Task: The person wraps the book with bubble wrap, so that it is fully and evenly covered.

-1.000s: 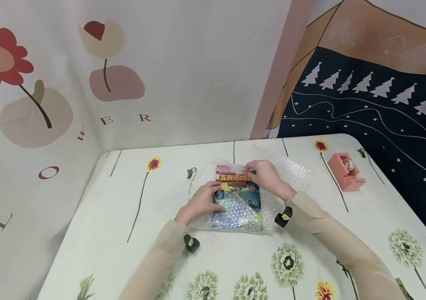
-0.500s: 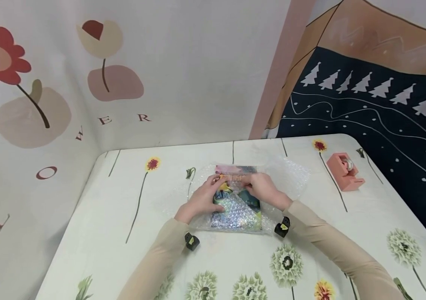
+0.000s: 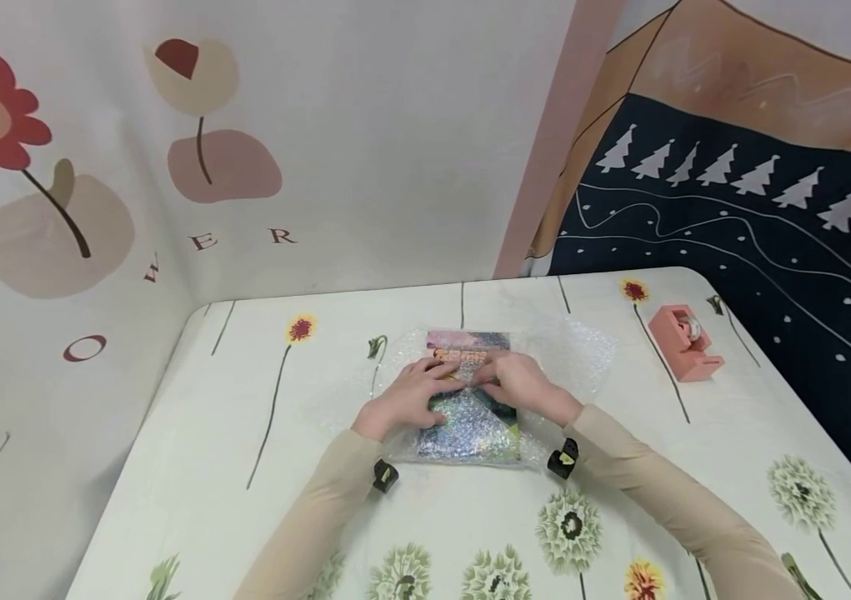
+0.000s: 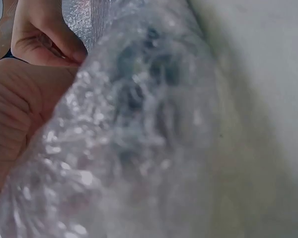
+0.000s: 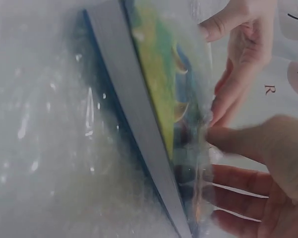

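Observation:
A book (image 3: 502, 407) with a colourful cover lies flat on the table, wrapped in clear bubble wrap (image 3: 463, 429) folded over it from the near and far sides. My left hand (image 3: 408, 397) rests on the wrap at the book's left side, fingers spread over the cover. Over the upper middle of the book, my right hand (image 3: 521, 385) pinches the edge of the folded-over wrap, close to the left fingertips. In the right wrist view the book's page edge (image 5: 134, 99) shows through the wrap. The left wrist view is mostly filled by blurred bubble wrap (image 4: 154, 129).
A pink tape dispenser (image 3: 683, 346) with a roll in it stands at the table's right back. The flower-print tablecloth (image 3: 282, 517) covers the table. Loose bubble wrap (image 3: 578, 354) spreads out to the right of the book. Printed curtains hang behind the table.
My right hand has drawn the far flap of bubble wrap down from the book's top edge to its middle. The left hand has stayed on the left side, its fingers shifting slightly inward.

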`<state>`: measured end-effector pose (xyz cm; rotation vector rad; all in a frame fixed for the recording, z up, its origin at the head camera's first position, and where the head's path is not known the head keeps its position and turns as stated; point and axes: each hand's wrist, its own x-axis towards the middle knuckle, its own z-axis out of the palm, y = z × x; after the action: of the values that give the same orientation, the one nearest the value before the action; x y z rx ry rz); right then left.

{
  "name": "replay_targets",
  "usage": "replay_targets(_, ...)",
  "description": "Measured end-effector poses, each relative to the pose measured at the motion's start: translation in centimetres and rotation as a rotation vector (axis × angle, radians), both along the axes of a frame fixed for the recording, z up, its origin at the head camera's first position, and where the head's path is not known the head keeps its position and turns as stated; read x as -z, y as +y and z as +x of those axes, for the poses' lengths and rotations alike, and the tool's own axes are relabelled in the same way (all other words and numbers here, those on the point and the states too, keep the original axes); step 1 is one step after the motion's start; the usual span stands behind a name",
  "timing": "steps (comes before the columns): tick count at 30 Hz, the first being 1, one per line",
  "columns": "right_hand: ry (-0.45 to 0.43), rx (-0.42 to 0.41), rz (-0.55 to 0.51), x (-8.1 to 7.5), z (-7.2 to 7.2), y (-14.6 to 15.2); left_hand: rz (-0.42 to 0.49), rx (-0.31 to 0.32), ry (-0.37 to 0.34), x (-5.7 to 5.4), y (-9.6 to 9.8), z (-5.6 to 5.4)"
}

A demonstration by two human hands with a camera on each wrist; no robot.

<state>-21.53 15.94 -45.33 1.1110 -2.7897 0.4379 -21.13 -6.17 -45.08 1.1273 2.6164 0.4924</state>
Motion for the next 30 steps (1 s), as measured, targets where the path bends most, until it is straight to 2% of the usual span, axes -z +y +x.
replay_targets(3, -0.048, -0.015, 0.005, -0.1, 0.4, 0.0, -0.012, 0.001, 0.001, 0.1, -0.1, -0.1)
replay_targets(7, -0.095, 0.013, -0.003, 0.0, 0.9, 0.0, -0.018, 0.012, 0.019, 0.1, -0.1, -0.1)
replay_targets(13, -0.068, 0.033, 0.0, 0.3, 1.2, -0.2, 0.03, 0.056, 0.033, 0.1, 0.0, 0.1)
replay_targets(21, -0.04, 0.028, -0.002, 0.7, 1.1, 0.0, 0.106, 0.01, -0.005, 1.2, 0.2, 0.0)
replay_targets(25, -0.04, 0.013, -0.02, 0.9, 1.1, 0.1, 0.128, -0.002, -0.011, 1.2, 0.4, 0.0)
replay_targets(30, -0.09, -0.003, -0.04, 0.4, 1.2, 0.4, 0.138, -0.003, -0.006, 1.0, 0.5, 0.2)
